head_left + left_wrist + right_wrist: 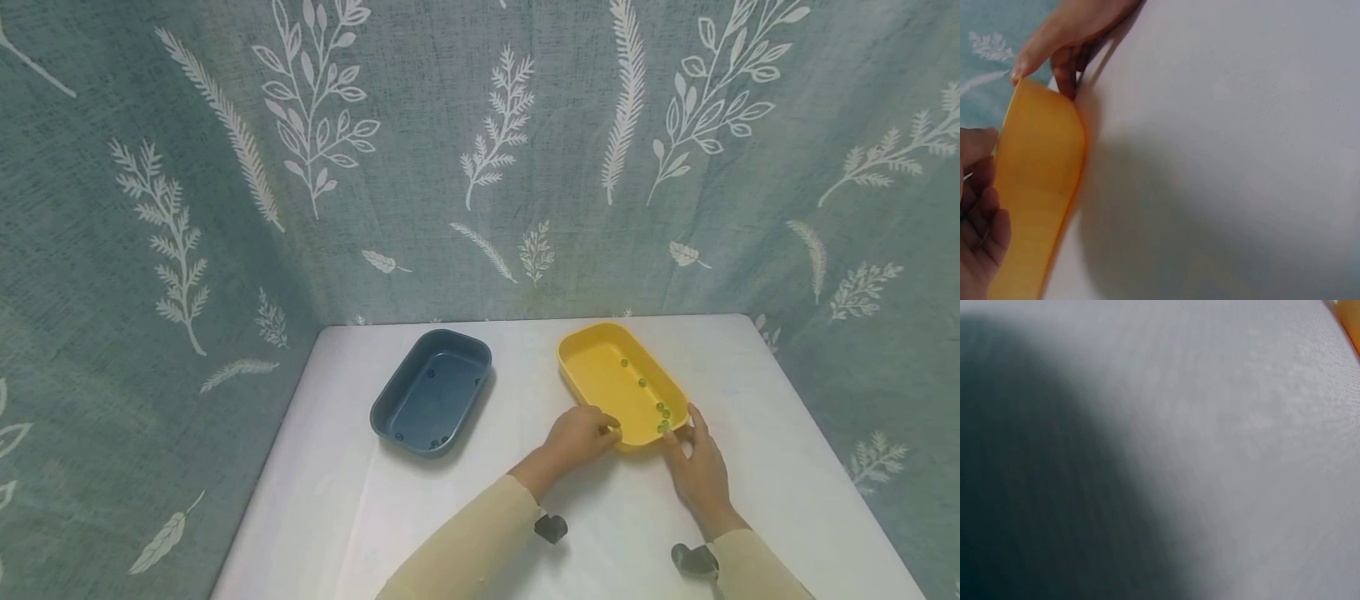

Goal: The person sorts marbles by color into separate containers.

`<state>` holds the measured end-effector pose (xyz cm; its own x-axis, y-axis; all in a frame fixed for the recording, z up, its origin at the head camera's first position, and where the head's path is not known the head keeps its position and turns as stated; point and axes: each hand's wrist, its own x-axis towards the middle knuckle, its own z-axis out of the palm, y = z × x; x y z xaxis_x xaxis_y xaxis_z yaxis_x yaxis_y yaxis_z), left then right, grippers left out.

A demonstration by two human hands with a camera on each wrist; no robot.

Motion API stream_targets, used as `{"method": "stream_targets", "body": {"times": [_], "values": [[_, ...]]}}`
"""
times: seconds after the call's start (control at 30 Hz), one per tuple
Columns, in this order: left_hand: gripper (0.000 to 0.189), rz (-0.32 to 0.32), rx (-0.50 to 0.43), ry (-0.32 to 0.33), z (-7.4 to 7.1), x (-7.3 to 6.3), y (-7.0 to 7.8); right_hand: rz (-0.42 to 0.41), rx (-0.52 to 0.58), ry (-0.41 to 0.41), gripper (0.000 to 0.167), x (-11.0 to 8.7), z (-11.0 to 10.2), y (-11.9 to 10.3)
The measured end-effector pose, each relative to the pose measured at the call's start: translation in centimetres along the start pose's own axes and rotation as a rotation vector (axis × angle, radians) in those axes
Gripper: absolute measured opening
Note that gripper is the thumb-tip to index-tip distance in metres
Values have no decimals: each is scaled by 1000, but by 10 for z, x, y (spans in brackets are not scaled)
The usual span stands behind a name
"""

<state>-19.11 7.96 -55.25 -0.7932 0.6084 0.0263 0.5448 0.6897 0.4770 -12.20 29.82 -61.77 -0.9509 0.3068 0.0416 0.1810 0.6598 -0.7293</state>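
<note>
A yellow tray [600,375] sits at the right of the white table, with several small round green marbles [642,383] inside, most toward its near right corner. My left hand [581,437] pinches the tray's near left rim, its other fingers curled outside the wall. At the near right corner, my right hand [701,475] grips the rim, thumb on the edge and fingers around the outside. The left wrist view shows the tray wall [1041,150] between both hands. Only a sliver of the tray [1350,322] enters the right wrist view, where the right hand is hidden.
A dark blue tray [378,421] stands to the left on the table [315,500], with several small round pieces [431,373] in it. Patterned green cloth [420,167] hangs behind and on both sides of the table.
</note>
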Motion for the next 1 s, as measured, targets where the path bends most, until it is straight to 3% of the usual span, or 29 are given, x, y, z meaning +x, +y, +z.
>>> {"method": "stream_targets", "body": {"times": [0.37,1.0], "values": [[17,55,33,47,-2,-3,4,-27,1,-1,74,0,-1,-4],[19,49,-34,37,-5,-10,-4,-32,12,8,73,-2,-1,-2]]}}
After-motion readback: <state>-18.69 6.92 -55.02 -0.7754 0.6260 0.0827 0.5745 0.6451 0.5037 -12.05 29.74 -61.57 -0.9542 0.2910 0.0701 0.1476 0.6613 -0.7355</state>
